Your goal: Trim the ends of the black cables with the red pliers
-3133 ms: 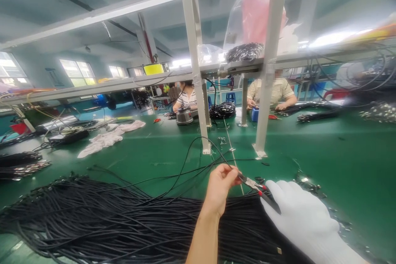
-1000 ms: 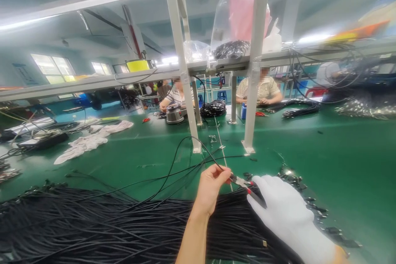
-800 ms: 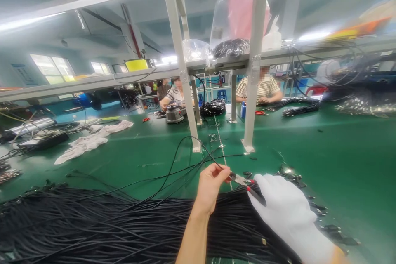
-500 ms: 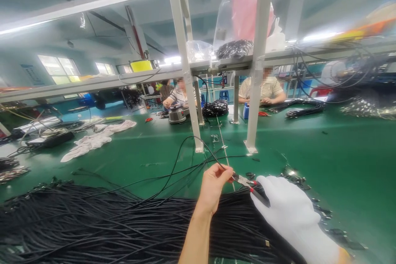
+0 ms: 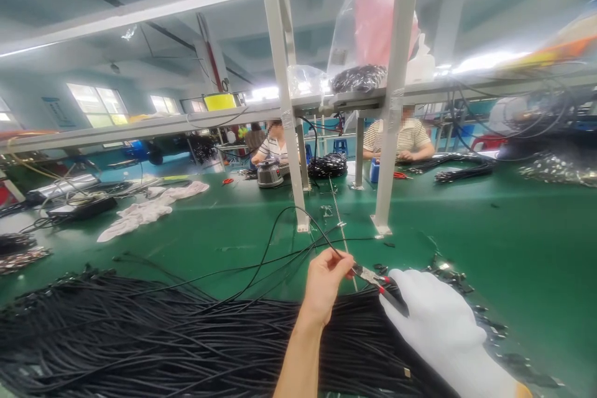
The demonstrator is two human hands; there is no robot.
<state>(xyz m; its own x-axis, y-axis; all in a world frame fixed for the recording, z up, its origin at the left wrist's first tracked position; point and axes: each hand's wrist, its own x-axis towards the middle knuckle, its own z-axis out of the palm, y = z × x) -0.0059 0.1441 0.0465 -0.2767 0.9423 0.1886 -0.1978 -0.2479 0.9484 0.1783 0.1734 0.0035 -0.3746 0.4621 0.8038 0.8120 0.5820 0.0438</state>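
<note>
My bare left hand point(image 5: 325, 283) pinches a black cable point(image 5: 269, 247) close to its end, and the cable loops up and away to the left. My right hand point(image 5: 433, 311), in a white glove, is wrapped round pliers point(image 5: 373, 277) with red and black handles. The jaws of the pliers meet the cable end just beyond my left fingertips; the exact grip there is too small to make out. Below both hands a thick bundle of black cables point(image 5: 186, 336) covers the near part of the green table point(image 5: 527, 249), with connector ends along its right side.
Metal posts point(image 5: 291, 155) hold up a shelf point(image 5: 158, 125) across the table. A white cloth point(image 5: 149, 211) lies at the left, and a grey round device point(image 5: 269, 174) sits near the middle. Across the table are co-workers point(image 5: 401, 134), coiled cables point(image 5: 329, 165) and a blue container point(image 5: 374, 170).
The whole view has shifted slightly, so things appear a little further right and lower. Both hands keep the same hold on the cable and the pliers.
</note>
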